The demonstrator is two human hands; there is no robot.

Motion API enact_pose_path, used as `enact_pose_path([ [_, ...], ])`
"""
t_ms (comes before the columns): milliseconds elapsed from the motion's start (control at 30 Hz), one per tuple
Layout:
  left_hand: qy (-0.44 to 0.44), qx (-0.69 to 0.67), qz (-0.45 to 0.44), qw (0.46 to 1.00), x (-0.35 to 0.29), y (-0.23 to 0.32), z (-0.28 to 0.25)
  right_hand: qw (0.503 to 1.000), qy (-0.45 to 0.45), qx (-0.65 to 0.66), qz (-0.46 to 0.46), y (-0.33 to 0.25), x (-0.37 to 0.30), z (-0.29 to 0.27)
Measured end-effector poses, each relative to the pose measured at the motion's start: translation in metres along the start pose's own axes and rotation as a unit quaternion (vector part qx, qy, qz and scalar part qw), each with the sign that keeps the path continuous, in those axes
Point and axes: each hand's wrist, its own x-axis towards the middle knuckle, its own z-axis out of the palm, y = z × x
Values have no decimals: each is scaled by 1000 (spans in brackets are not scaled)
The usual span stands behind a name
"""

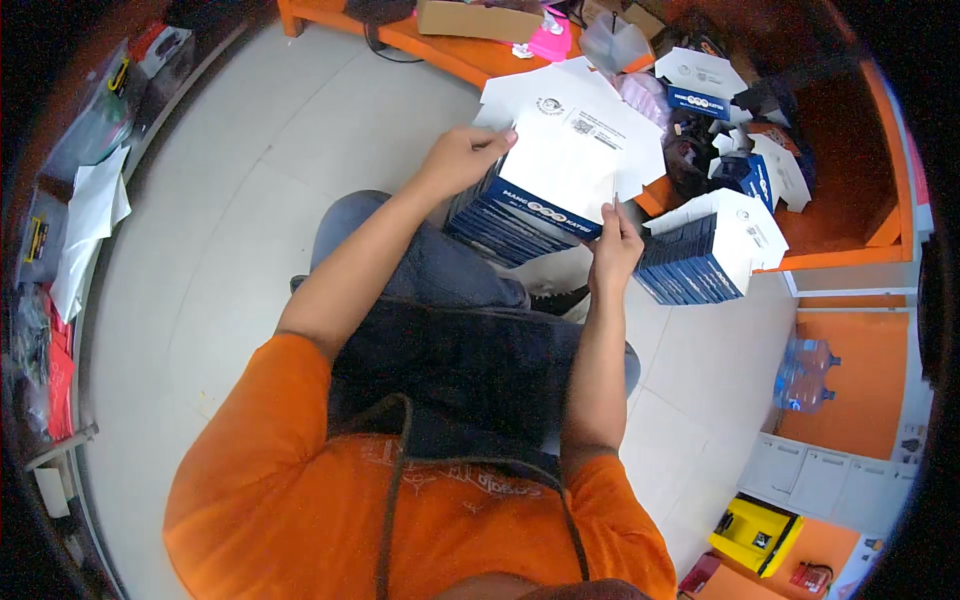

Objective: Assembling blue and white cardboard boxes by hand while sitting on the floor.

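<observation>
A tall stack of nested blue-and-white food cartons (510, 215) stands in front of my knees, its top carton (570, 150) showing a white inside and spread flaps. My left hand (465, 162) grips the left edge of this top carton, thumb on the white face and fingers curled down the side. At the near right corner, my right hand (616, 248) pinches the carton's edge between thumb and fingers. The undersides of both grips are hidden. A second stack of the same cartons (700, 250) sits just right of my right hand.
Loose cartons (775, 170) and dark bags crowd the orange shelf (845, 245) at the far right. An open cardboard box (475, 20) is on the orange bench ahead. A shelf with plastic packs (95, 125) runs along the left. Water bottles (802, 388) stand at right.
</observation>
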Motion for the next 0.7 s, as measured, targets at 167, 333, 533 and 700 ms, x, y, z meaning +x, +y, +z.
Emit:
enact_pose_path([
  [167, -33, -9, -17, 999, 3, -11, -8, 998, 16, -43, -43, 14, 2, -6],
  [333, -65, 52, -34, 996, 5, -13, -13, 999, 9, -31, -28, 17, -4, 1],
  [533, 29, 134, -27, 990, -5, 2, -18, 999, 0, -46, -9, -15, -24, 17],
  [700, 6, 187, 66, 980, 1, 68, 2, 995, -65, 21, 72, 13, -11, 0],
])
